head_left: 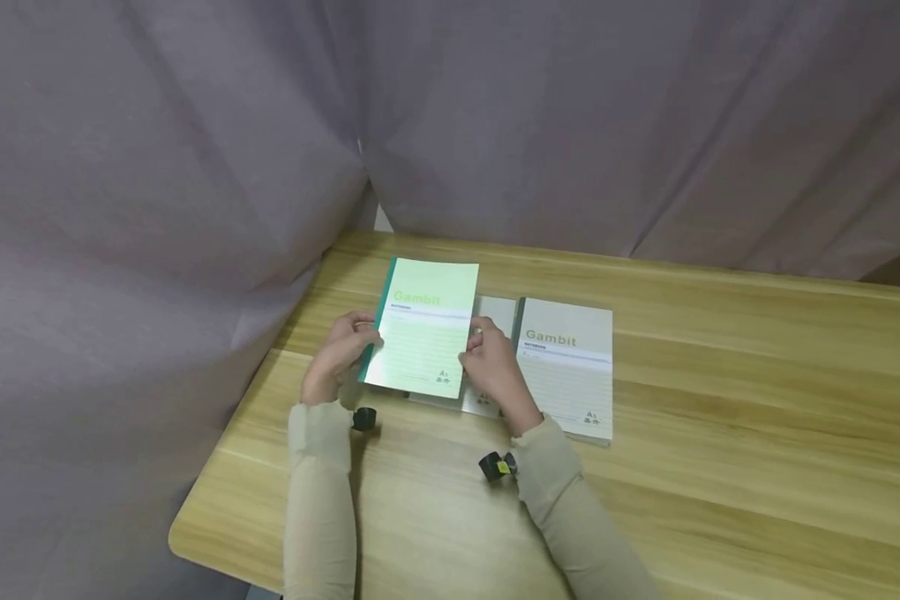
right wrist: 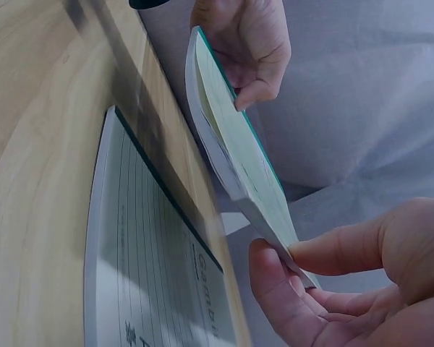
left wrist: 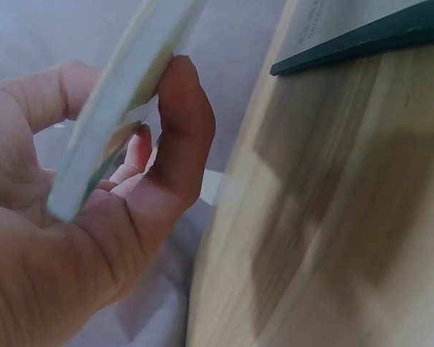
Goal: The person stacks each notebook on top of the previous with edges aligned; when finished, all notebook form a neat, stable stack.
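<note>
Both hands hold up a notebook (head_left: 422, 333) with a pale green cover, a green spine and "Gambit" printed on it. My left hand (head_left: 339, 354) grips it along the spine side, thumb on the front and fingers behind. At the opposite edge, my right hand (head_left: 492, 362) pinches it between thumb and fingers, as the right wrist view shows too. The raised notebook partly hides a second notebook (head_left: 499, 311) lying on the table below. Right of that lies a third "Gambit" notebook (head_left: 566, 375), face up with a dark spine.
The wooden table (head_left: 735, 417) stretches well to the right of the notebooks. Grey curtains (head_left: 570, 125) hang behind it and down its left side. Black wrist devices (head_left: 364, 418) are worn at both cuffs, close over the tabletop.
</note>
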{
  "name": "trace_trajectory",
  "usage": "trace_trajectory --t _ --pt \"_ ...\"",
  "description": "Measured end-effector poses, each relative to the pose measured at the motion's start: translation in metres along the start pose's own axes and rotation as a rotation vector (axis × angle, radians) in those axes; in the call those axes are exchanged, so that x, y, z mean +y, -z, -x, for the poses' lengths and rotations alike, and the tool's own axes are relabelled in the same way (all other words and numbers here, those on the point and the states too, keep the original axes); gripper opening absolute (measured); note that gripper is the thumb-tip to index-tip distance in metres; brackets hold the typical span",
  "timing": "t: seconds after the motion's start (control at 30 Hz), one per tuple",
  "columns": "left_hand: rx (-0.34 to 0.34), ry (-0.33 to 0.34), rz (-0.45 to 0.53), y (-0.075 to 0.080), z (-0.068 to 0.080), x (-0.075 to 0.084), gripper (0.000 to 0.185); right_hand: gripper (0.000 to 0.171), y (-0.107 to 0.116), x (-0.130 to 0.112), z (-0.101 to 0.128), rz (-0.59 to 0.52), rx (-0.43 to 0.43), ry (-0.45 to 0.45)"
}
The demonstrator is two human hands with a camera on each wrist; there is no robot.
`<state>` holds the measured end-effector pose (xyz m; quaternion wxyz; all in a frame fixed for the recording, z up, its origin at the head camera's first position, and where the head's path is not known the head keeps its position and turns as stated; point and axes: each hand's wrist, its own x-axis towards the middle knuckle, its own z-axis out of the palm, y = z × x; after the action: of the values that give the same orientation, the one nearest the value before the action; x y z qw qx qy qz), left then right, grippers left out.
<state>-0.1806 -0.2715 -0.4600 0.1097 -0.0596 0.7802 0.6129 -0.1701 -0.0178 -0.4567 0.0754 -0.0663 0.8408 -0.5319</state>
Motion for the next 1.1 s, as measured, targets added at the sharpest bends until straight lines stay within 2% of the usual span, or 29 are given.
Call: trace_trajectory --t 0.13,0.5,0.9,1.1 --pt "-0.017 0.014 0.019 -0.007 -0.005 0.001 0.056 0.062 0.007 0.002 0.001 0.012 0.008 -0.001" --pt "-0.055 0.015 -0.022 -0.026 -0.01 0.004 0.054 0.06 0.024 0.008 0.005 0.02 0.034 -0.021" --pt "-0.056 0.027 -0.073 -0.034 -0.005 0.01 0.053 0.056 0.035 0.012 0.011 0.065 0.034 -0.016" --pt "-0.083 0.016 -0.033 -0.043 -0.005 0.006 0.053 0.055 0.044 0.013 0.014 0.086 0.041 -0.037"
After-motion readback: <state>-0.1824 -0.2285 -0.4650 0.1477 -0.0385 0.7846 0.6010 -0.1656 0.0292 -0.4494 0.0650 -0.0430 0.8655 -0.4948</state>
